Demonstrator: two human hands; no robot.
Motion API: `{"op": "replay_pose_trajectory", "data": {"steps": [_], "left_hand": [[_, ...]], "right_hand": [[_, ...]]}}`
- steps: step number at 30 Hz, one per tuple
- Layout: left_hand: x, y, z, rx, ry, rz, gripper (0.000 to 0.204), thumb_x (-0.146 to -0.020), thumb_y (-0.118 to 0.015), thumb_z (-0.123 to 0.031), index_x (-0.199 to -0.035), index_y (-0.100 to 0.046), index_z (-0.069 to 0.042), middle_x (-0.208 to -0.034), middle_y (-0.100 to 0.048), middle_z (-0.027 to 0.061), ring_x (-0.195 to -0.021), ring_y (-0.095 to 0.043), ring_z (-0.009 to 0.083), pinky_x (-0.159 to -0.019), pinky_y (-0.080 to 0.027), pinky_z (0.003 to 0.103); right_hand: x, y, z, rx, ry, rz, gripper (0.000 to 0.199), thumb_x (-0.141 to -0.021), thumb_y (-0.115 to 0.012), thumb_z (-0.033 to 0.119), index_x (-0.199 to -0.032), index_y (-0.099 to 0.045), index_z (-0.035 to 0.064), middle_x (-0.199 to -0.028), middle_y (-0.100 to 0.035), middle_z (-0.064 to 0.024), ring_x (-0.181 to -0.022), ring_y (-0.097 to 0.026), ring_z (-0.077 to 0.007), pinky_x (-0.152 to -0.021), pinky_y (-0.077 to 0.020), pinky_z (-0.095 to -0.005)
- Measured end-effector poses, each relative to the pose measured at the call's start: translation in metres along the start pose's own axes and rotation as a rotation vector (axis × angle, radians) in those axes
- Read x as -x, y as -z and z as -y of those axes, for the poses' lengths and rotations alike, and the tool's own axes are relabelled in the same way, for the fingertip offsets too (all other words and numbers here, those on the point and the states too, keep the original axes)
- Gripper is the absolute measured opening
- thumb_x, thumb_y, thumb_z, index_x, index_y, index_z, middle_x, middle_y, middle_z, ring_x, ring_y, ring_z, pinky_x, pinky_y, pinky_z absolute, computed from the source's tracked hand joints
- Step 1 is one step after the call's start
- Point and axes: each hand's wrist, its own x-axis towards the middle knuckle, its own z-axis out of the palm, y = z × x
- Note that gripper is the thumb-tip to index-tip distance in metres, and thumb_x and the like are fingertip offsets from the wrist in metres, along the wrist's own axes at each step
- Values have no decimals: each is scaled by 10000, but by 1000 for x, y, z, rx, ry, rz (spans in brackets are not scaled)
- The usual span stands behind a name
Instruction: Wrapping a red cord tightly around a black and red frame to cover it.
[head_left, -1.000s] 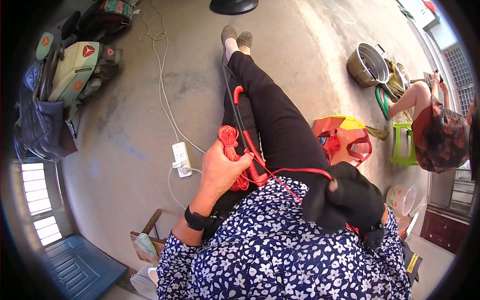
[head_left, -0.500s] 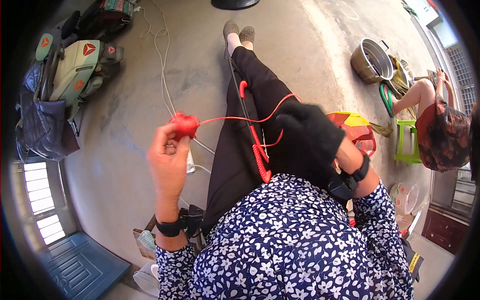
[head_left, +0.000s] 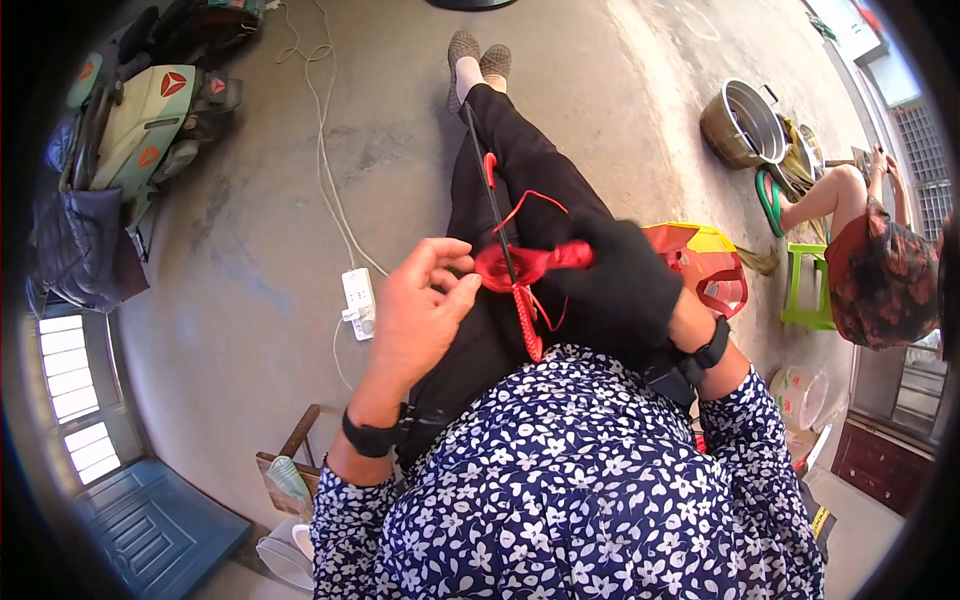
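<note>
A thin black rod (head_left: 480, 150) lies along my legs, with a red braided section (head_left: 528, 330) at its near end and a red piece (head_left: 490, 170) farther up. Around its middle is a blurred red cord bundle (head_left: 540, 260), and a loose strand loops above it. My right hand (head_left: 630, 285), in a black glove, grips the right end of the bundle; the glove hides most of the fingers. Bare and just left of the bundle, my left hand (head_left: 425, 310) has its thumb and fingers apart, fingertips close to the red cord.
A white power strip (head_left: 358, 303) with cables lies on the floor at left, near a parked scooter (head_left: 150, 130). To the right are a red and yellow bag (head_left: 715, 262), a metal pot (head_left: 742, 125) and a green stool (head_left: 808, 285) beside a seated person (head_left: 880, 260).
The red bundle has passed from my left hand across to my right, over the rod. My left hand has moved right and its fingers have loosened.
</note>
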Motion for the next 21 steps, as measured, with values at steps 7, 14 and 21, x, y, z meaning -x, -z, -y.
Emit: {"op": "replay_pose_trajectory", "data": {"steps": [7,14,21], "left_hand": [[8,-16,-28,1211,233,441,569,-970,-491,-403,-1358,-416,7,-1277,-535,229,-1116,-577,261,-695,-535,282],[39,35,22,1732,176,296,567,-978,-454,-427,-1331,-431,15,-1057,-561,123,-899,-541,195,-560,-439,260],[117,85,66,1183,483,15,501,-959,-510,-360,-1267,-486,34,-744,-486,45,-621,-434,126,-413,-336,214]], "right_hand": [[42,34,43,-1731,-141,-128,322,-941,-564,218,-1177,-553,0,-1060,-635,-105,-928,-618,-178,-810,-514,-319],[70,32,9,-1871,-394,-264,419,-939,-569,183,-1307,-481,4,-1175,-598,-134,-1023,-608,-227,-880,-507,-339],[24,-33,2,-847,-520,341,312,-918,-626,286,-1069,-621,13,-923,-662,-46,-829,-612,-94,-749,-489,-243]]}}
